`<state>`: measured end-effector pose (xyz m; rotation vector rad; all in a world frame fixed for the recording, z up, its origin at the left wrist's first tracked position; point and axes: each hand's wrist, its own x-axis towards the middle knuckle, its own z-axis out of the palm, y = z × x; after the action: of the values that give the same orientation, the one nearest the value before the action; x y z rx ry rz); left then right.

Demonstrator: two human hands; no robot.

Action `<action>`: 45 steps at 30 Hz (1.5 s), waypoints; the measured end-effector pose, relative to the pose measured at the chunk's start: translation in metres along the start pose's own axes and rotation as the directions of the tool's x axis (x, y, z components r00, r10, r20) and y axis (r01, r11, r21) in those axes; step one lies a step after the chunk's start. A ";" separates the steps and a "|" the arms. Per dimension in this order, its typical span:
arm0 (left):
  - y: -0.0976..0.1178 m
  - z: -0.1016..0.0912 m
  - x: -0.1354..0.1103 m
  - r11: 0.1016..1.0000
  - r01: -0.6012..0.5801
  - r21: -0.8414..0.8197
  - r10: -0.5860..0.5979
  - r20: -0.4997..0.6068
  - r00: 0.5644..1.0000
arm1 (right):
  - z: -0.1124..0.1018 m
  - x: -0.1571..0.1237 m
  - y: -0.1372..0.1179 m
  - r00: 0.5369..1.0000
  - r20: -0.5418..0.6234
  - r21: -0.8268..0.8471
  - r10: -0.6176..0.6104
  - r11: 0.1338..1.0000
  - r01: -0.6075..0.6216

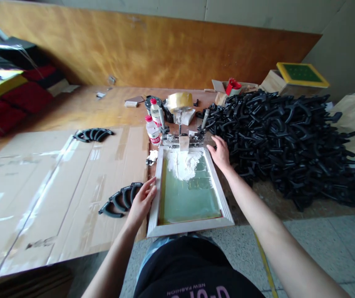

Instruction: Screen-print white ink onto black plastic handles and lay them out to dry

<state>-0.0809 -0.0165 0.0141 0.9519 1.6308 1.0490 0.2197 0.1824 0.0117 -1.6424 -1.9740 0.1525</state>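
A screen-printing frame [191, 227] with pale wooden edges and greenish mesh lies before me. White paste [186, 164] is spread over the mesh's far end, below a small pale squeegee-like block [184, 143]. My left hand [140, 203] is at the frame's left edge, fingers loosely bent and apart; whether it touches the wood I cannot tell. Close to the frame's far right corner is my right hand [220, 154], fingers apart and nothing seen in them. A row of black curved plastic handles [122, 200] lies on cardboard beside my left hand.
A large heap of black plastic handles [283, 145] covers the right side. Flattened cardboard [81, 198] lies left, bearing another handle row [93, 134]. Behind the frame stand a metal hinge clamp [168, 140], red-capped bottles [153, 132] and a tape roll [180, 101].
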 end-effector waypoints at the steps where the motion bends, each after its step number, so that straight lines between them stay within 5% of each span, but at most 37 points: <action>1: -0.013 0.003 0.003 1.000 0.026 0.001 -0.026 0.015 1.000 | 0.004 0.008 -0.014 0.994 -0.040 0.006 -0.102 0.995 0.102; 4: -0.039 0.011 0.013 0.996 0.064 0.058 -0.064 0.009 0.998 | 0.025 0.024 -0.060 0.929 0.102 -0.023 -0.356 0.933 0.360; 7: -0.050 0.013 0.018 0.992 0.084 0.093 -0.084 -0.002 0.996 | 0.040 0.018 -0.085 0.852 0.362 -0.054 -0.378 0.904 0.424; 10: -0.052 0.013 0.018 0.994 0.093 0.057 -0.094 0.021 0.995 | 0.034 -0.008 -0.081 0.766 0.463 -0.016 -0.446 0.860 0.511; 15: -0.051 0.014 0.017 0.995 0.098 -0.006 -0.097 0.030 0.995 | 0.003 -0.033 -0.066 0.518 0.530 0.203 -0.672 0.693 0.692; 16: -0.050 0.014 0.017 0.995 0.103 -0.016 -0.103 0.034 0.994 | 0.001 -0.032 -0.066 0.518 0.525 0.218 -0.675 0.695 0.685; 20: -0.044 0.011 0.016 0.990 0.132 -0.038 -0.130 0.056 0.990 | 0.012 -0.035 -0.067 0.654 0.403 0.121 -0.640 0.746 0.655; 26: -0.036 0.007 0.014 0.990 0.144 -0.016 -0.142 0.057 0.988 | 0.013 -0.046 -0.061 0.592 0.394 0.229 -0.703 0.698 0.678; 32: 0.013 -0.006 0.003 0.999 0.045 0.015 -0.046 0.042 0.998 | 0.009 0.030 -0.080 0.851 0.301 0.123 -0.431 0.902 0.413; 37: 0.065 -0.010 0.012 0.996 -0.075 -0.047 0.074 -0.025 0.997 | -0.012 0.071 -0.032 0.982 0.075 0.031 -0.172 0.985 0.170; 41: 0.096 0.001 0.042 0.913 -0.254 -0.320 0.241 -0.082 0.967 | -0.007 0.040 0.017 0.987 0.101 -0.015 0.127 0.992 -0.126; 43: 0.104 0.009 0.054 0.881 -0.281 -0.381 0.264 -0.099 0.959 | 0.009 0.009 0.022 0.975 0.200 0.004 0.101 0.995 -0.104; 45: 0.100 0.019 0.056 0.862 -0.277 -0.425 0.241 -0.138 0.961 | 0.027 -0.022 0.013 0.948 0.310 0.069 -0.068 0.996 0.049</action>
<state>-0.0654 0.0725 0.0875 0.8392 1.2604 1.5822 0.2205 0.1720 -0.0238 -1.5968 -2.2240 0.4719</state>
